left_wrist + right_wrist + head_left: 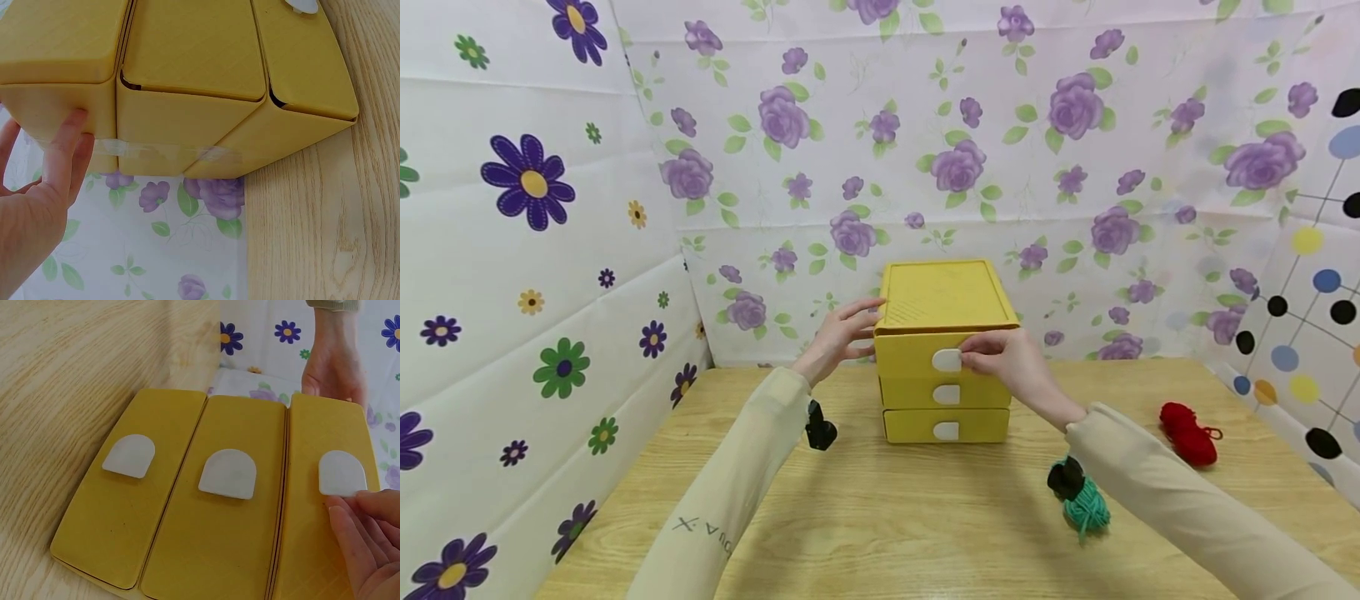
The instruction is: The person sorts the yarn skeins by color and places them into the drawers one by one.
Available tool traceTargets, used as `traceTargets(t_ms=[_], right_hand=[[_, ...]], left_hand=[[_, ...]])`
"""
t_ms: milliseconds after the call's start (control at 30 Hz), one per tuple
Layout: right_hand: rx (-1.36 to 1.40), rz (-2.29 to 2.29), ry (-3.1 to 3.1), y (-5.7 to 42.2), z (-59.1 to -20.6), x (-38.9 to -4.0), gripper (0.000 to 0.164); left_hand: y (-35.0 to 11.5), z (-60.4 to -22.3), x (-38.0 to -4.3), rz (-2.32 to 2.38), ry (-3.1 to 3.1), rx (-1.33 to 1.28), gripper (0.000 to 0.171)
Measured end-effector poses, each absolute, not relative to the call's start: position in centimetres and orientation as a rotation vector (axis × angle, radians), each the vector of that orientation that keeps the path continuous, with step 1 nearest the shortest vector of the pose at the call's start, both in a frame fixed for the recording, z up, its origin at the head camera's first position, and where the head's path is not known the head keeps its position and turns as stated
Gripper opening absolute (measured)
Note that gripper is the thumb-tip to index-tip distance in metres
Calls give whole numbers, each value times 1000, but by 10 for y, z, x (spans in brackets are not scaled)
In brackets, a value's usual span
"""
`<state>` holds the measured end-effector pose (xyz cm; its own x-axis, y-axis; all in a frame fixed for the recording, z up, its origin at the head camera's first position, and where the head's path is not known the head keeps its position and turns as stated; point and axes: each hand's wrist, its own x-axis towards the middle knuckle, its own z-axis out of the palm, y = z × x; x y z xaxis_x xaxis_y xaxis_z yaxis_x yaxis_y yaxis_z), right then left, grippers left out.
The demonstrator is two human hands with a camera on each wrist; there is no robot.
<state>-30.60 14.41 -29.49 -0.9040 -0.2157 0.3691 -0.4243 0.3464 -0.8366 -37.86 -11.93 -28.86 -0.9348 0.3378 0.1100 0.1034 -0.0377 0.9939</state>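
Note:
A yellow cabinet [947,296] with three stacked drawers stands at the back of the table, each drawer bearing a white tab handle. My right hand [1018,367] pinches the lower edge of the top drawer's handle [342,473] between thumb and fingers. That drawer looks shut or nearly so. On the cabinet's left side, my left hand [842,337] touches the upper part with extended fingertips [76,119]. The middle handle [946,394] and the bottom handle [946,431] are untouched.
Right of the cabinet, a green yarn bundle [1086,508] lies partly behind the right wrist's black camera [1065,478]. A red yarn bundle [1189,435] is farther right on the wooden table [880,525]. Flowered sheeting [865,167] hangs behind the cabinet.

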Motion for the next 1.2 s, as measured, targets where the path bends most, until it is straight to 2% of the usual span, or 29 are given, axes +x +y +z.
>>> traceTargets(t_ms=[600, 1200], right_hand=[[524, 1523, -2406, 143, -295, -317, 11], [467, 1698, -2417, 154, -309, -312, 21]], left_hand=[[-117, -288, -378, 2100, 2049, 476, 41], [-119, -288, -376, 2099, 2055, 479, 41]])
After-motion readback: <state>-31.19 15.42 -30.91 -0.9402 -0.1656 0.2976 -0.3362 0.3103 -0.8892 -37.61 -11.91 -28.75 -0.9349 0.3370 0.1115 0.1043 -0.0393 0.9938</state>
